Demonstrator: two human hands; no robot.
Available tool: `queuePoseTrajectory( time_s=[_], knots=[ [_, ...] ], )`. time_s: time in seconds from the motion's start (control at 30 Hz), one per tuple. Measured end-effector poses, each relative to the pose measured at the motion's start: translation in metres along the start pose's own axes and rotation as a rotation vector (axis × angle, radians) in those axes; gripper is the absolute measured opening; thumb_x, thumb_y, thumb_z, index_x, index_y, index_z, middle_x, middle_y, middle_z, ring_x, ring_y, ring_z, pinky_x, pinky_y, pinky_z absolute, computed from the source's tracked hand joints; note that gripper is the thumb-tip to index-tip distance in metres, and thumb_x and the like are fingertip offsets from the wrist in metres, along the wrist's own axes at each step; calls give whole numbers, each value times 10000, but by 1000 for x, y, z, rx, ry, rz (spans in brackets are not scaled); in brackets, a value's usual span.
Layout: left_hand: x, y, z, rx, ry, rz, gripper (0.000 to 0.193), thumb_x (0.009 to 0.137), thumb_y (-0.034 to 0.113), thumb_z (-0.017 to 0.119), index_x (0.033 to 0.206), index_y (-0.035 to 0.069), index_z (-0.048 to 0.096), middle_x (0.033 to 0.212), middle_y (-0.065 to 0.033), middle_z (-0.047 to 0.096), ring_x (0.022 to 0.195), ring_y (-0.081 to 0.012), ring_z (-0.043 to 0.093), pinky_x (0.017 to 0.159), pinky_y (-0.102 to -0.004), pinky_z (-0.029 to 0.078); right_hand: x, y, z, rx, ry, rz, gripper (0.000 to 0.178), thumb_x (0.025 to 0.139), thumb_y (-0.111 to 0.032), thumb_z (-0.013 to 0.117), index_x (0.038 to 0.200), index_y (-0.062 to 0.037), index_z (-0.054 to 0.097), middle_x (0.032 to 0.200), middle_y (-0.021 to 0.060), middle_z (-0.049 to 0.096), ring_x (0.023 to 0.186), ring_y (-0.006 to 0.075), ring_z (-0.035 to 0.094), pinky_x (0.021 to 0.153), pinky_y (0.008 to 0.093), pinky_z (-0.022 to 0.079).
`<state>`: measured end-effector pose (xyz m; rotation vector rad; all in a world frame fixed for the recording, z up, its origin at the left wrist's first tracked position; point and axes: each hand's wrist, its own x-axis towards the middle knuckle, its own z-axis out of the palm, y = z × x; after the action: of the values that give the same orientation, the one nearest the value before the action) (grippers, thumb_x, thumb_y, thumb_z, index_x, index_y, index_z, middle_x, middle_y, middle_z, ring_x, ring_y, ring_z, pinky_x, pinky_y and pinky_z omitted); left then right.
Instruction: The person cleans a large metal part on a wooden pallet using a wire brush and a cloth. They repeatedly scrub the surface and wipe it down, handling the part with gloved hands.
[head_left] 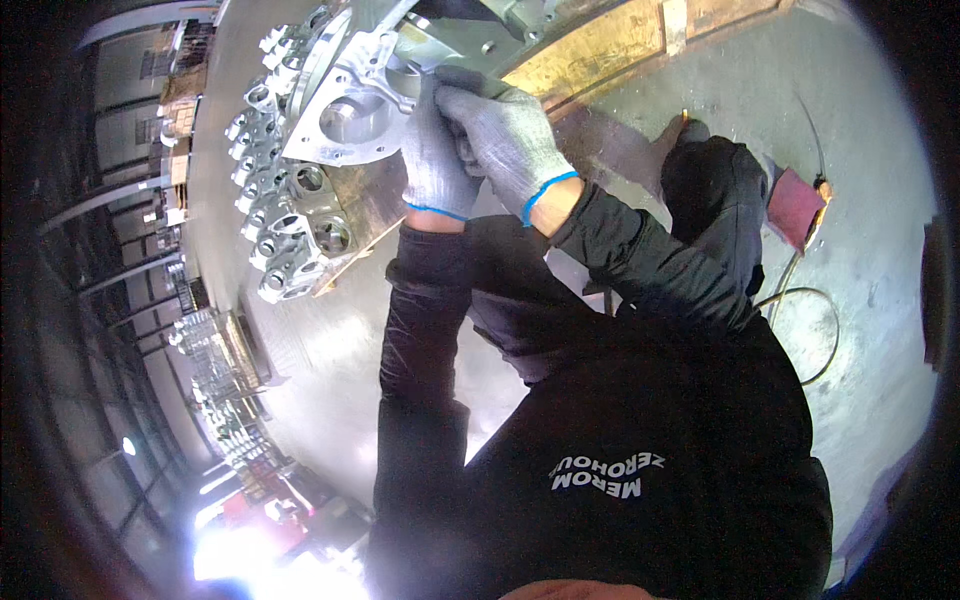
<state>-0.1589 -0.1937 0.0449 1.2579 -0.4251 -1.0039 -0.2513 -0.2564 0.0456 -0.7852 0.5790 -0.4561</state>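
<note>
Large silver metal casting (365,75) sits at top centre, in front of the person. Flat flange face, a big round bore, a smaller opening next to it, small holes around the edge. Top of it runs out of view.

Left hand (435,160) and right hand (510,130) are together at the casting's near right edge, right one overlapping the left. Both in grey knit gloves with blue cuffs. Fingers look curled in, but the tips are hidden: can't tell whether either is grasping the casting, a small part, or just resting there.

Left of the casting: rows of smaller silver castings (285,215), packed close, with round openings. Wooden board (370,200) shows below the casting, beside those rows. Long yellow-brown timber piece (600,55) runs off to upper right.

Person wears a black top (640,420) with white print on it and dark trousers (715,190), legs bent. Grey floor (880,240) around. To the right, a dark red pad (795,208), with a looped cable (835,330) near it. Far left: stacked metal parts (225,365). Strong glare lower left.
</note>
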Motion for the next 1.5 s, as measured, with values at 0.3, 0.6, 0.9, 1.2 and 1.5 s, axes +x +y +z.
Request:
queuePoseTrajectory(
  time_s=[0.3, 0.6, 0.9, 1.2, 1.5],
  knots=[
    [0, -10, 3, 365, 312, 44, 372, 1105, 419, 419, 1005, 109, 598, 762, -8, 561, 632, -127, 549, 562, -339, 484, -2, 3, -2, 186, 39, 51, 358, 985, -204, 653, 1280, -5, 690, 1086, 64, 739, 903, 162, 684, 770, 329, 551],
    [-13, -11, 4, 271, 235, -127, 504, 1101, 480, 424, 1072, 33, 655, 755, -66, 646, 548, -156, 562, 558, -324, 497, -10, 23, -10, 193, 152, 46, 323, 986, -210, 652, 1249, -30, 708, 925, 20, 691, 692, 89, 599, 569, 236, 443],
    [-13, -9, 18, 632, 224, -84, 646, 1071, 571, 403, 1155, -38, 601, 960, -208, 696, 879, -309, 715, 710, -461, 564, -23, 7, -12, 297, 68, 90, 371, 1031, -182, 579, 1368, -34, 617, 1247, 71, 683, 1084, 145, 655, 917, 295, 534],
    [-6, -10, 2, 576, 188, -61, 684, 1083, 544, 348, 1118, -73, 640, 913, -227, 679, 840, -329, 702, 719, -434, 557, -17, 17, -3, 262, 46, 63, 367, 1068, -229, 518, 1381, -52, 591, 1271, 88, 667, 1167, 177, 627, 1001, 337, 509],
    [-5, -2, 1, 737, 106, 142, 670, 1079, 541, 383, 1227, -72, 610, 1028, -279, 702, 861, -329, 716, 731, -441, 582, -20, 4, 13, 263, 105, 31, 256, 1058, -228, 558, 1220, -72, 681, 988, 2, 694, 800, 132, 646, 697, 278, 527]
  ],
)
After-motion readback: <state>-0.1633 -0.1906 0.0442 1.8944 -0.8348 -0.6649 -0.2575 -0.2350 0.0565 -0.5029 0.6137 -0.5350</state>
